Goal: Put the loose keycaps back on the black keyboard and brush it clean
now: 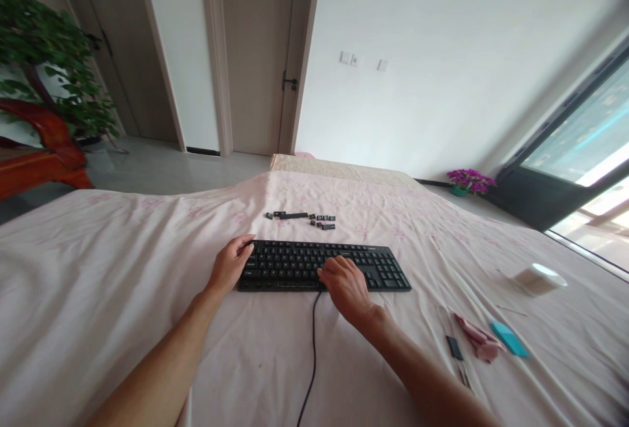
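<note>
Two grips work on one keyboard (295,263), which lies flat across the middle of the bed (98,296), long side parallel to the near edge.

1. Left grip (230,264): closed around the keyboard's left end, thumb lying along the far-left corner, palm against the short side. This hold probably braces the board so that it does not slide on the soft sheet.
2. Right grip (346,286): set on the near edge, right of the keyboard's middle, knuckles up and fingers curled down onto the keys. The fingertips are hidden, so it cannot be told whether they pinch a key or only press on it.
3. Keyboard relative to the grips: it spans the gap between them and runs on past the right grip toward the right edge of the bed. Both grips touch it.
4. Cable (312,342): leaves the near edge just beside the right grip and runs to the near edge of the bed, between the forearms.
5. Keycaps (302,218): loose, in a short row beyond the keyboard's far edge, near it but apart. Placed there, they are probably clear of both wrists.
6. Near the right edge, well apart: a white round item (538,278), a pink cloth (479,340), a blue item (510,339) and a small black tool (455,347).
</note>
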